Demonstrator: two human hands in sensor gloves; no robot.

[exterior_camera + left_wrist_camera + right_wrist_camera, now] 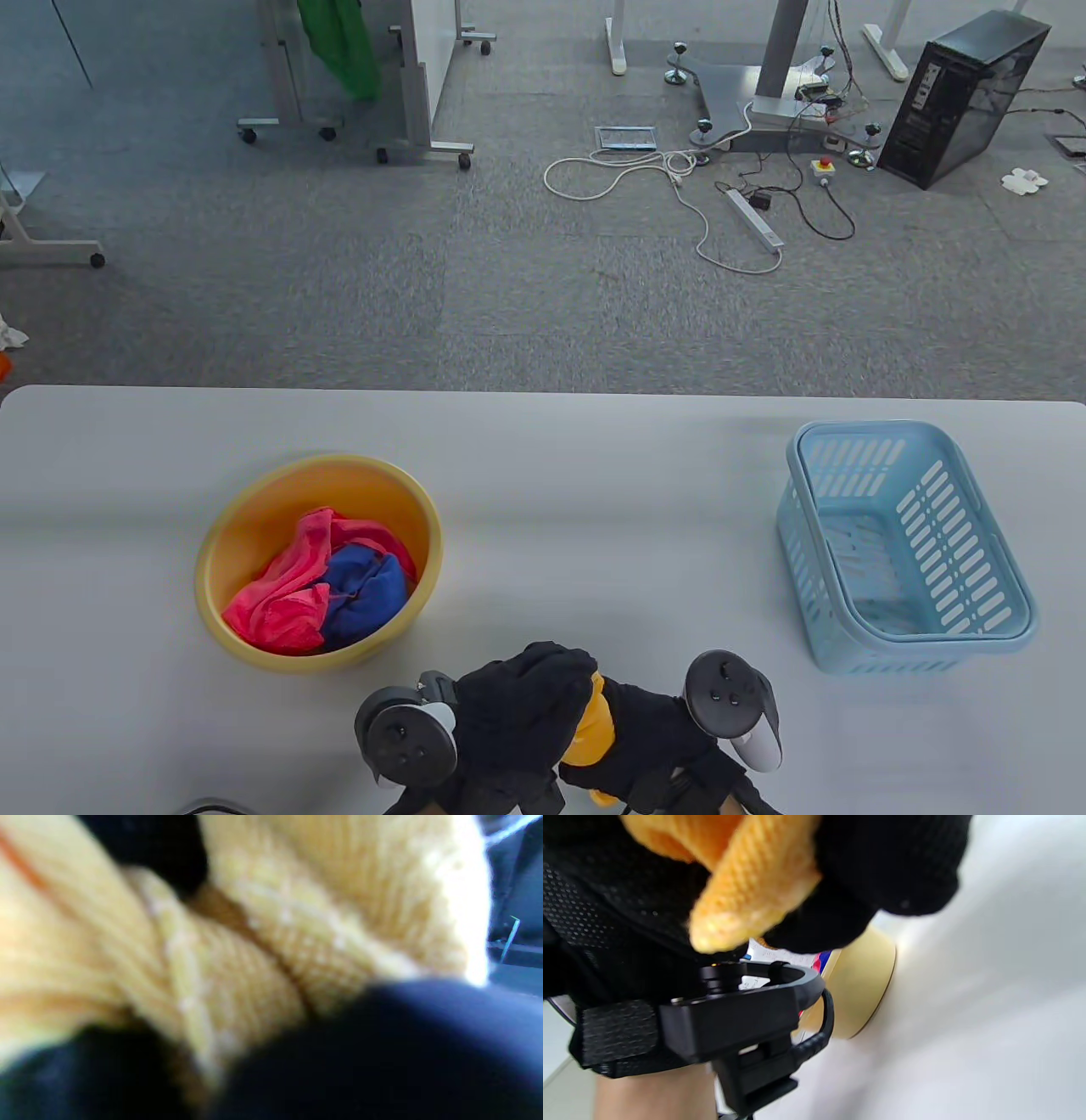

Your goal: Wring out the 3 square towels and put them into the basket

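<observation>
- Gripping one yellow towel (590, 732) between them, the left hand (517, 722) and right hand (657, 743) meet at the near edge of the table (594, 475), both in black mesh-knit gloves with fingers curled tight round the cloth.
- That towel is a ribbed, loopy knit, bunched into a thick roll; only a short stretch shows between the two fists in the table view, while the left wrist view is filled with its blurred, creased folds (263, 955).
- In the right wrist view a rounded end of the roll (746, 895) pokes out past the glove fingers (891, 866).
- Two trackers ride the hands: a dark round one on the left (405, 740), a dark-and-white one on the right (734, 703).
- One round yellow plastic basin (222, 586) sits left of centre, smooth-walled, just beyond the left hand.
- Two more towels lie crumpled inside it: a pink towel (284, 586) draped over the near left side and a blue towel (366, 594) heaped against it on the right, touching.
- One pale blue plastic basket (967, 543) stands at the right, rectangular with rounded corners and slotted walls, well apart from the basin and from the hands.
- Its slotted floor shows through, with no cloth in it.
- Counted: three towels, one in hand above the table, two in the basin.
- Table top: matte, light grey, with rounded far corners.
</observation>
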